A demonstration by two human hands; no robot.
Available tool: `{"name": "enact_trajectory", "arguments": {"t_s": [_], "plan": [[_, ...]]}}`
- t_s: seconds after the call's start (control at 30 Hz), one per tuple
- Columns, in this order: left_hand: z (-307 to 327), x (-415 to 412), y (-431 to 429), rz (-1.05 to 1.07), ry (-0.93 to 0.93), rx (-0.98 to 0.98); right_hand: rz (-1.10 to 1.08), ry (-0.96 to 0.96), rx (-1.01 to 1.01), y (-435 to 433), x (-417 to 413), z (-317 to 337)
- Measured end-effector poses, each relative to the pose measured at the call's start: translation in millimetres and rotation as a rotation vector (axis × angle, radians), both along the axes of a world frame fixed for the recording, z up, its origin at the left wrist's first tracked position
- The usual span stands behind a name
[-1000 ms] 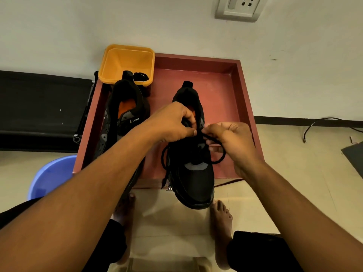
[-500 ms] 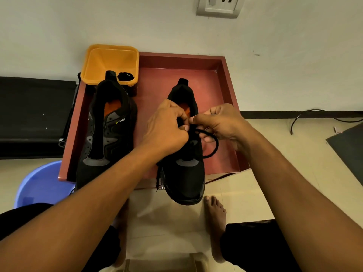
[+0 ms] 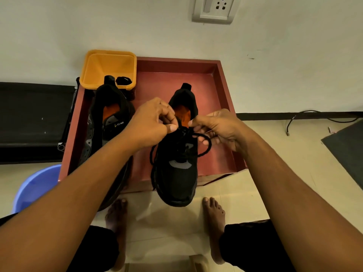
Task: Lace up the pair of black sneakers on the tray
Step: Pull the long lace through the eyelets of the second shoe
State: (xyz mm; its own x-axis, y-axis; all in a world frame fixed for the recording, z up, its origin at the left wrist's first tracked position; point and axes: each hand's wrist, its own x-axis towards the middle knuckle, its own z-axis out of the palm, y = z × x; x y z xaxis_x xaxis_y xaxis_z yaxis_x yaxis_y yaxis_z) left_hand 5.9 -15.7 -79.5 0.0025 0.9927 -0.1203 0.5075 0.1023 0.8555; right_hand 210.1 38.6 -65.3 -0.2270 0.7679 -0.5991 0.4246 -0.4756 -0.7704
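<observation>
Step in hand: judged to be the finish of lacing on the right-side sneaker point(image 3: 178, 173), at the top eyelets near the collar.
Left hand point(image 3: 149, 124): fingers point(image 3: 172, 127) curled, thumb and forefinger pinching the lace point(image 3: 206, 148) just above the tongue.
Right hand point(image 3: 222, 128): fingers point(image 3: 193, 122) curled, pinching the other end of the lace; a slack loop hangs below the hand.
Right-side sneaker position: middle of the tray point(image 3: 222, 91), with its toe overhanging the near edge.
Left-side sneaker point(image 3: 110, 122): along the left edge of the tray, partly hidden by the left forearm. No lace shows on it.
Yellow tub point(image 3: 106, 65): far left corner of the tray, holding a bundled black lace point(image 3: 123, 81).
Next move calls for: drawing both ends evenly to take up the slack, then forming the knot. Hold the crossing flat so it cannot loosen.
Remaining, as judged: the left-side sneaker, probably with the bundled lace.
</observation>
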Motion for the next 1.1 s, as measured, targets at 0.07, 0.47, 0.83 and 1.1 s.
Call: {"name": "enact_trajectory", "arguments": {"t_s": [0.07, 0.47, 0.83, 1.1], "plan": [[1.0, -4.4, -0.9, 0.013, -0.04, -0.027, 0.009, -0.004, -0.001, -0.3, -2.7, 0.1], [12.4, -39.0, -3.2, -0.038, -0.096, -0.288, 0.002, 0.004, 0.01, -0.6, 1.1, 4.7], [6.4, -6.9, -2.9, -0.056, -0.153, -0.123, 0.011, -0.001, 0.046, -6.6, -12.6, 2.0], [4.3, -38.6, 3.6, -0.015, 0.007, -0.078, -0.013, 0.055, 0.017, -3.8, -12.3, -0.5]]}}
